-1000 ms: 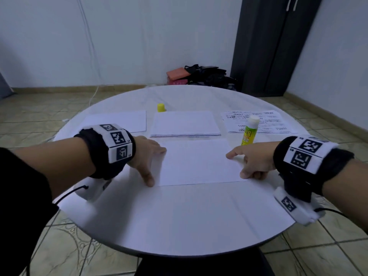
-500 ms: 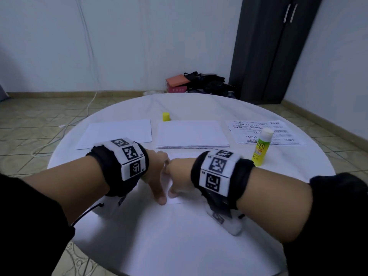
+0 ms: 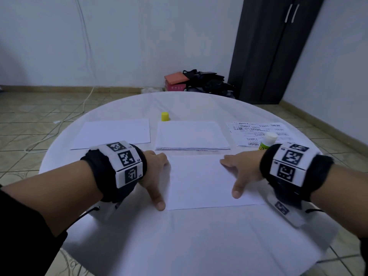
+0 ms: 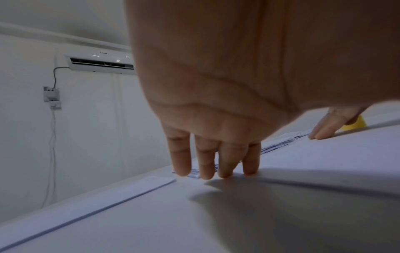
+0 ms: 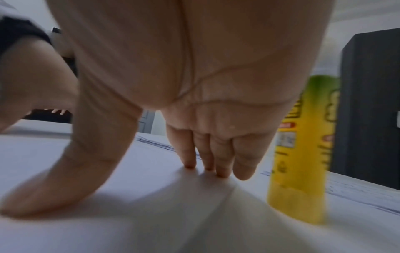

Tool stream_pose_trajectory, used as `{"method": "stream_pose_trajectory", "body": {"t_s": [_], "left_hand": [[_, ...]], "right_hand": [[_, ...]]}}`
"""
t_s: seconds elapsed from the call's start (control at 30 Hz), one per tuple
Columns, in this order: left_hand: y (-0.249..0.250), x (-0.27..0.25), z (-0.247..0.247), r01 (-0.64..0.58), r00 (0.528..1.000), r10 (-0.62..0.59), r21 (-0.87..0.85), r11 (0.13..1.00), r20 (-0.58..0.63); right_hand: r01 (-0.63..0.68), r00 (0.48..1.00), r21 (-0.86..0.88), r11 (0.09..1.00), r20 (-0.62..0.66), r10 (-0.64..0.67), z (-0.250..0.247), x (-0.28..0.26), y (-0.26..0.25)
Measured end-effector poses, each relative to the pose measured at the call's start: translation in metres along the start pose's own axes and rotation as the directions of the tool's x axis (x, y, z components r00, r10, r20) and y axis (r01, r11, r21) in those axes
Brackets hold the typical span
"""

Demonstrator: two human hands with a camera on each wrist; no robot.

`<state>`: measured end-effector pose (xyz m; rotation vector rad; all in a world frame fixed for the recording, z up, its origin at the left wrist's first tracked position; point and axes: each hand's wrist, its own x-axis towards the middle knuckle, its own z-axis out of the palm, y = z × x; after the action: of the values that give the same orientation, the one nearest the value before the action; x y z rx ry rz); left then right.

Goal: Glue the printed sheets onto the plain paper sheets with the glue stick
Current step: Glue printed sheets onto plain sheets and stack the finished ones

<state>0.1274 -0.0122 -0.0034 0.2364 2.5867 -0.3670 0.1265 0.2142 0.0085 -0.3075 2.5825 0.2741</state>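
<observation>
- Round white table (image 3: 199, 246). Five paper-related items on it, plus a glue stick and its cap.
- Front sheet (image 3: 207, 182): plain white, lying flat near the table centre, just nearer the person than the stack.
- Left hand (image 3: 154, 172): palm down at the sheet's left edge, fingers straight and spread, nothing gripped. Thumb points toward the person along the edge, beside the near left corner.
- Left wrist view: fingertips (image 4: 205, 172) press down at the sheet's far left corner; the paper edge lifts slightly beside them.
- Right hand (image 3: 245, 170): palm down on the sheet's right part, fingers straight, thumb extended toward the person. Holds nothing.
- Right wrist view: fingertips (image 5: 207, 164) touch the paper; thumb lies flat on it. Picture is blurred.
- Stack (image 3: 192, 136): plain sheets, centre of table, behind the front sheet, edges squared.
- Single plain sheet (image 3: 113, 132): left of the stack, apart from it.
- Printed sheets (image 3: 256, 132): right of the stack, text visible, lying flat.
- Glue stick (image 3: 267, 141): upright, uncapped, yellow-green body with white top, standing at the near edge of the printed sheets, just beyond the right wrist. In the right wrist view it stands just beside the little finger, not touching.
- Yellow cap (image 3: 165, 116): alone on the table just behind the stack's far left corner.
- Both wrists carry black bands with marker tags.
- Beyond the table: tiled floor, dark wardrobe (image 3: 268, 46), bags (image 3: 203, 80) against the wall.
</observation>
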Motion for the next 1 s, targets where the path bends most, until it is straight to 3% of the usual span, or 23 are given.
{"method": "stream_pose_trajectory", "body": {"t_s": [0.2,0.33,0.47,0.57,0.67,0.77,0.93,1.0], "left_hand": [[0.002,0.001,-0.002,0.023,0.999,-0.023,0.014,1.0,0.022],[0.003,0.003,-0.003,0.028,0.999,-0.029,0.014,1.0,0.024],[0.003,0.003,-0.003,0.036,0.999,-0.036,0.009,0.999,0.034],[0.004,0.002,-0.003,0.036,0.999,-0.036,-0.001,0.999,0.033],[0.004,0.002,-0.003,0.033,0.999,-0.033,-0.022,0.999,0.021],[0.002,0.002,-0.001,0.01,1.0,-0.009,-0.043,0.999,0.019],[0.002,-0.002,0.0,-0.031,0.999,0.031,-0.01,0.999,-0.028],[0.005,-0.006,0.0,-0.042,0.997,0.045,0.038,0.998,-0.061]], "right_hand": [[0.012,1.0,-0.006,1.0,0.024,-0.012,0.015,-0.007,0.02],[0.017,1.0,-0.099,0.995,0.024,-0.015,0.018,-0.009,0.019],[0.193,0.977,-0.306,0.932,-0.027,-0.211,0.018,-0.017,-0.015],[0.36,0.91,-0.332,0.872,-0.08,-0.406,0.02,-0.019,-0.062],[0.44,0.872,-0.29,0.85,-0.088,-0.482,0.008,-0.012,-0.104],[0.469,0.869,-0.14,0.872,-0.102,-0.483,-0.009,-0.006,-0.121],[0.411,0.9,-0.322,0.853,-0.008,-0.437,-0.011,-0.002,-0.098],[0.351,0.935,-0.238,0.906,0.029,-0.354,-0.007,0.002,-0.072]]}}
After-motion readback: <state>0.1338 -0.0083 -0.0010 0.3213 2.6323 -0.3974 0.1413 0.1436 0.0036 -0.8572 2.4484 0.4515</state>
